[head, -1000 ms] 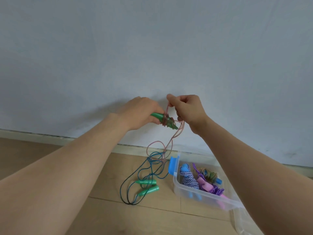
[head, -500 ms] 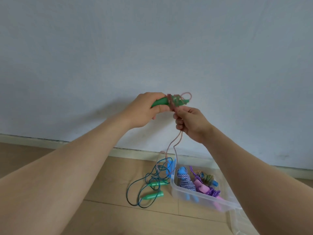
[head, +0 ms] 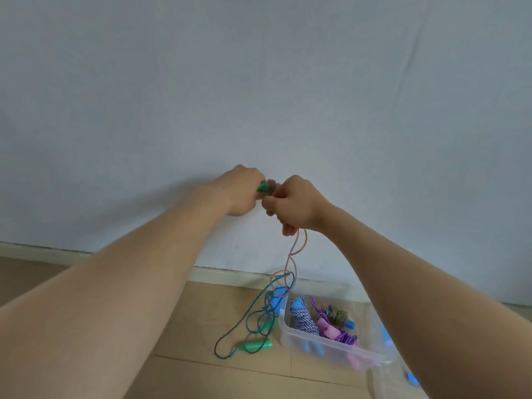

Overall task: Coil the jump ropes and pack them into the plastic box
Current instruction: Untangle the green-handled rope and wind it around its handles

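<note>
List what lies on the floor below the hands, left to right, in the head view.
Green handle of the loose rope → plastic box, left wall → inside it, blue-and-white braided rope → multicoloured coil. The pink and purple ropes overlap these, so I leave them out.

No readable text.
Neither the wall (head: 259, 82), the plastic box (head: 336, 351) nor the jump ropes (head: 305, 322) show any letters, labels, brands or numbers that can be made out.

Left hand (head: 241, 192), right hand (head: 298, 204) bare; forearms (head: 138, 280) bare up to frame edge.
</note>
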